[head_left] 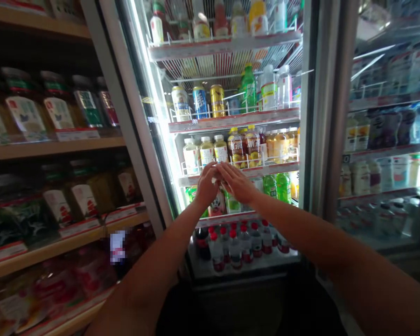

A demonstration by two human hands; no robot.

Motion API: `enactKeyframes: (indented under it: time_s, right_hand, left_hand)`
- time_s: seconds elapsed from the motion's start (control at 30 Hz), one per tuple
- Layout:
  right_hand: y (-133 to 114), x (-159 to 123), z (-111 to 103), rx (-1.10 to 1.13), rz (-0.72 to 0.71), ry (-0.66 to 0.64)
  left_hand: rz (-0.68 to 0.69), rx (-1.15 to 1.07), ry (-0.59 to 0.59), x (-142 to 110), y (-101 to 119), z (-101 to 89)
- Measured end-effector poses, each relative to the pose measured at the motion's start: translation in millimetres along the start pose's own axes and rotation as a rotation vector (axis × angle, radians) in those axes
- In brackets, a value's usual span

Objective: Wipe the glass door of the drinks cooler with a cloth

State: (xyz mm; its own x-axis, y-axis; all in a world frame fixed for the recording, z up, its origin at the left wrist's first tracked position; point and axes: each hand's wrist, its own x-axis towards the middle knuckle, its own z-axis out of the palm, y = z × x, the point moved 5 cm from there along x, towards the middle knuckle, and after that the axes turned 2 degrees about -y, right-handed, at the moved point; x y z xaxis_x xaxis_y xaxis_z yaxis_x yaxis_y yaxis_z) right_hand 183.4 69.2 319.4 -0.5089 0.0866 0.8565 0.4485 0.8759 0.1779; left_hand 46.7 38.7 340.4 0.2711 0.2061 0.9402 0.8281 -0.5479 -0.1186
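My left hand (207,186) and my right hand (238,184) meet at the fingertips in front of a lit drinks cooler. The right fingers lie stretched out side by side, pointing up and left. The left fingers are slightly bent and partly covered by the right ones. A small white patch shows between the hands; I cannot make out what it is. Just behind them stand white-capped bottles (206,151) and brown tea bottles with yellow caps (235,148). Below, a pink-labelled bottle (217,204) and green bottles (283,186) are partly hidden.
Cans (217,100) and a green bottle (249,88) stand on a higher cooler shelf (234,122). Red-capped bottles (235,249) fill the bottom. Wooden shelves (56,148) with bottles rise at left. A metal door frame (331,116) and another cooler stand at right.
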Motion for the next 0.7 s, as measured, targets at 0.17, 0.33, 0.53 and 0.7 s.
enactKeyframes:
  time_s: [0.17,0.33,0.53,0.7]
  right_hand:
    - [2.8,-6.7,4.3,-0.144,-0.187,-0.083]
    - [1.9,-5.1,2.0,-0.196,-0.449,-0.133]
    - [15.6,27.6,-12.7,-0.206,-0.560,-0.221]
    - [33.6,85.1,-41.0,-0.216,-0.443,-0.171]
  left_hand:
    - [0.032,0.153,0.019,-38.1,-14.2,-14.5]
    - [0.080,0.393,-0.096,-73.5,-35.9,-15.0]
    - [0.090,0.507,-0.106,-85.4,-47.1,-5.1]
    - [0.119,0.514,-0.066,-85.8,-45.8,-2.8]
